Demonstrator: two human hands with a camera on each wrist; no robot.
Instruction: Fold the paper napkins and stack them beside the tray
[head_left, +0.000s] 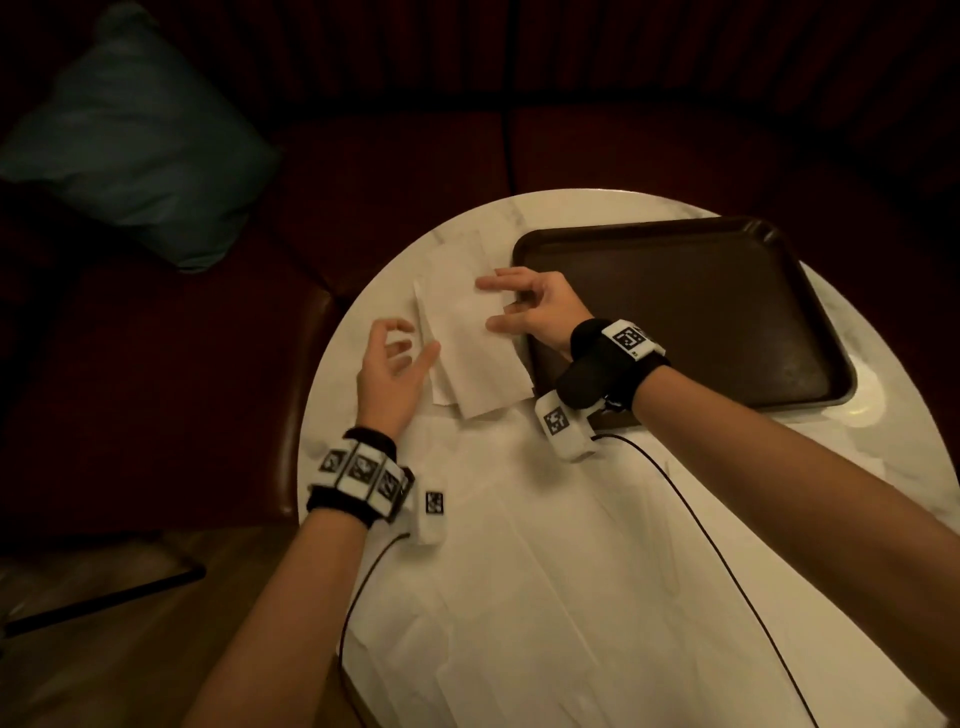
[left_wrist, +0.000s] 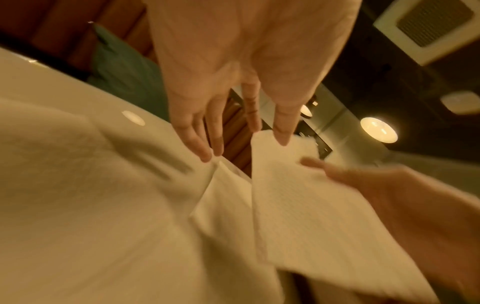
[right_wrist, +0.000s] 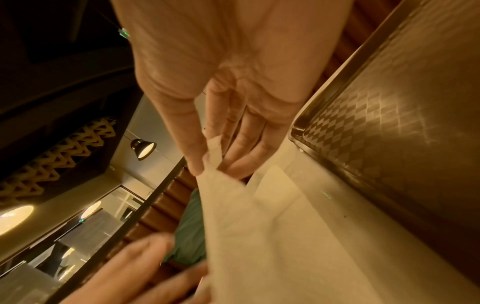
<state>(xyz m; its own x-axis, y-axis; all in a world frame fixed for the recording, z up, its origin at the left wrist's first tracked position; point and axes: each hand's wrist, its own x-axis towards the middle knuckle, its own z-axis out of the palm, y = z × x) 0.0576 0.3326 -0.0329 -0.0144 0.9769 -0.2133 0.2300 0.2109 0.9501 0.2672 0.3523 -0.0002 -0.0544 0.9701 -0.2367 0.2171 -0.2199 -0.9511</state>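
— Setting the folded napkin on the pile beside the tray?
— Yes. Right hand pinches its far corner; left hand hovers, fingers spread. Square the edges under the fingertips before letting go.

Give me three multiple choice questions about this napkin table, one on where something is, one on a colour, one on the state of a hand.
1. Where does the folded napkin lie?
A. on the tray
B. on the table left of the tray
C. on the cushion

2. What colour is the tray?
A. dark brown
B. white
C. teal

3. What is the right hand doing?
A. resting flat on the tray
B. pinching a napkin corner
C. hanging empty off the table

Answers:
1 B, the head view shows it on the white table beside the tray's left rim.
2 A, its surface is dark brown against the pale top.
3 B, the right wrist view shows fingers pinching the paper.
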